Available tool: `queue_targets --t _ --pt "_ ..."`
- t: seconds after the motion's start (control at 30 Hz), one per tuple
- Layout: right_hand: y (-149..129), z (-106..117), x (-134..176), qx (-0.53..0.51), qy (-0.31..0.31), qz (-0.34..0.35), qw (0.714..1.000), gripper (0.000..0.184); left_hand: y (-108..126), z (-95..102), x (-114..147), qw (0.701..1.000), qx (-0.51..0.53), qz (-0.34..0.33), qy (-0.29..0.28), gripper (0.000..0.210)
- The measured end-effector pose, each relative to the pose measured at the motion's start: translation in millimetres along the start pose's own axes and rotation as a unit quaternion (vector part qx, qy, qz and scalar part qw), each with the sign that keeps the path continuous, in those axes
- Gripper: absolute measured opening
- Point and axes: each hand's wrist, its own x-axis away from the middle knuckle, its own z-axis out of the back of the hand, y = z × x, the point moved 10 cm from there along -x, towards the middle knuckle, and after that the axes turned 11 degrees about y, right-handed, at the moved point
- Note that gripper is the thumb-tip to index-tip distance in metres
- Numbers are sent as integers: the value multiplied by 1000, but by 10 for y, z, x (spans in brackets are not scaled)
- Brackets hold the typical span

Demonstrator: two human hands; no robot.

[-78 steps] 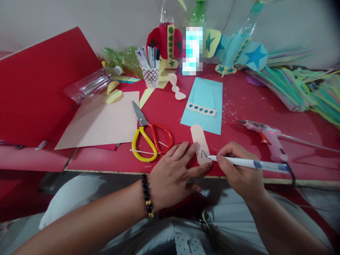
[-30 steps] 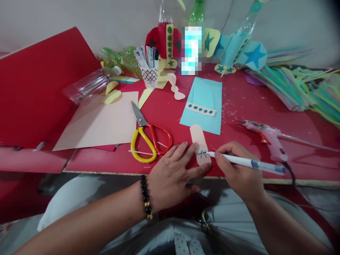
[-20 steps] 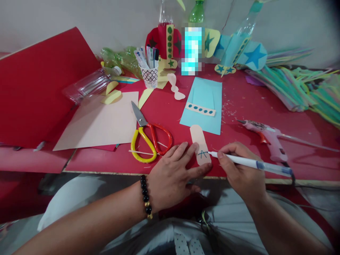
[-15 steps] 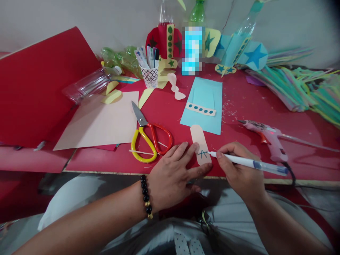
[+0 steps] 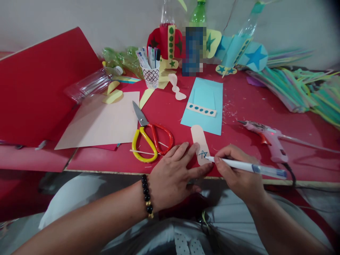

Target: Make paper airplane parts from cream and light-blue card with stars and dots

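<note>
A small pale paper strip [image 5: 199,136] with rounded ends lies at the table's front edge, a blue star outline drawn on its lower part. My left hand [image 5: 175,170] rests flat with fingers spread, its fingertips pressing the strip's left and lower edges. Between the thumb and fingers of my right hand [image 5: 239,171] is a white marker pen [image 5: 241,164], its tip touching the star. Scissors [image 5: 148,131] with one yellow and one red handle lie just beyond my left hand. Above the strip is a blue sheet [image 5: 215,124] carrying a dotted strip [image 5: 201,109].
A pink glue gun [image 5: 268,136] with a cord lies right of my right hand. Behind are a cup of pens [image 5: 151,76], decorated bottles [image 5: 167,40] and pipe cleaners [image 5: 287,88]. Pale paper [image 5: 106,124], a clear bottle [image 5: 90,85] and red board [image 5: 47,88] are left.
The pen tip has moved slightly down and left on the strip, adding lines to the star. My left hand stays in place on the paper.
</note>
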Motion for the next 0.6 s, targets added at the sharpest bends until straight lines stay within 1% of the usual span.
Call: queue_targets --t 0.27,0.47,0.6 --pt "-53 -56 -1 -25 -41 16 999 8 4 1 1 1000 2 -2 1 59" --pt "-2 31 -3 -12 7 6 1000 3 -2 0 -5 1000 -10 1 3 65" --pt "-36 -26 -11 -16 -15 17 1000 2 7 -3 -8 1000 -11 -3 -1 66"
